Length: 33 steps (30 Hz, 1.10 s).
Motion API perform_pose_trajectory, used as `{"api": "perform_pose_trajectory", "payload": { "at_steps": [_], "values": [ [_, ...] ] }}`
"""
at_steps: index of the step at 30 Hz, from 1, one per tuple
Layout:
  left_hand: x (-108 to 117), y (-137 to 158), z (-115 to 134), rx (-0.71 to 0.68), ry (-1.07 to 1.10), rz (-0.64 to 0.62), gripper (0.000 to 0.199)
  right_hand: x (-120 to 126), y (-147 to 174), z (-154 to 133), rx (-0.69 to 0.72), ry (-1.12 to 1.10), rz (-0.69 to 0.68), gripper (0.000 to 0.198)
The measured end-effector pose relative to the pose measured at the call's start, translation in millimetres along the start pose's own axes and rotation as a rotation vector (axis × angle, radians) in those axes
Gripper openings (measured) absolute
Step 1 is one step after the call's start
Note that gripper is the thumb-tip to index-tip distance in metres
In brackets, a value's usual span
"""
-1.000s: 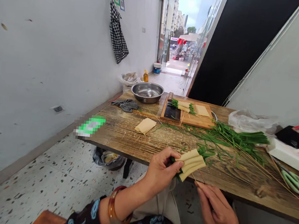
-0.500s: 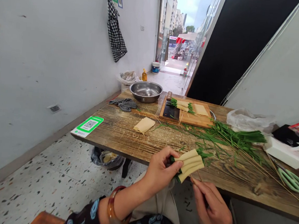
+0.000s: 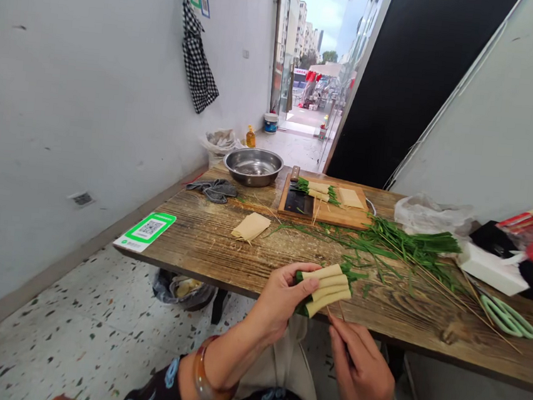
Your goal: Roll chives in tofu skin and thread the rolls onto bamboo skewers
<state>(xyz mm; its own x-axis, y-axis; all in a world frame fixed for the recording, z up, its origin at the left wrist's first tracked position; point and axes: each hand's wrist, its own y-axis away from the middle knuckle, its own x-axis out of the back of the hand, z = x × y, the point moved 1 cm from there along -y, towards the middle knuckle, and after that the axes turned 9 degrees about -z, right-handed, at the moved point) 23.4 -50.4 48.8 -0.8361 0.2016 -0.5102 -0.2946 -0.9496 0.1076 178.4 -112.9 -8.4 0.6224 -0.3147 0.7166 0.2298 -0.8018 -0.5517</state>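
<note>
Pinched between the thumb and fingers of my left hand (image 3: 288,296) is a row of several tofu-skin rolls (image 3: 328,286), side by side, with green chives poking out of both ends. My right hand (image 3: 361,366) is closed on thin wooden skewers (image 3: 330,311), whose upper parts meet the lowest roll. How deep they run inside the rolls is hidden. Both hands are over the near edge of the wooden table (image 3: 196,243). A stack of tofu-skin sheets (image 3: 251,227) lies on the table beyond my left hand.
A cutting board (image 3: 344,217) carries a cleaver (image 3: 299,202), finished-looking rolls (image 3: 319,190) and more sheets. Loose chives (image 3: 413,242) spread to the right, near green-handled scissors (image 3: 509,318). A steel basin (image 3: 253,167), grey cloth (image 3: 213,189) and QR card (image 3: 147,229) are left; a bin (image 3: 185,289) stands below.
The view has shifted slightly, so the scene sits further left. The lowest roll now lies snug against the others, and the skewers are still in my right hand beneath it.
</note>
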Motion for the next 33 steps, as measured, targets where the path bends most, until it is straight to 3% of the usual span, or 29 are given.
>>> {"api": "perform_pose_trajectory", "payload": {
  "at_steps": [7, 17, 23, 33],
  "values": [
    [1, -4, -1, -0.001, -0.007, 0.015, 0.041, 4, 0, -5, 0.064, 0.015, 0.008, 0.026],
    [1, -12, -9, -0.041, -0.053, 0.078, 0.036, -7, -3, -10, 0.025, 0.114, 0.050, 0.021],
    [4, -13, -4, -0.099, -0.081, 0.072, 0.032, -7, -14, -12, 0.038, 0.093, 0.059, 0.023],
    [2, -13, -3, -0.083, -0.106, 0.085, 0.033, -2, -32, -21, 0.029, 0.005, 0.025, 0.022]
  ]
}}
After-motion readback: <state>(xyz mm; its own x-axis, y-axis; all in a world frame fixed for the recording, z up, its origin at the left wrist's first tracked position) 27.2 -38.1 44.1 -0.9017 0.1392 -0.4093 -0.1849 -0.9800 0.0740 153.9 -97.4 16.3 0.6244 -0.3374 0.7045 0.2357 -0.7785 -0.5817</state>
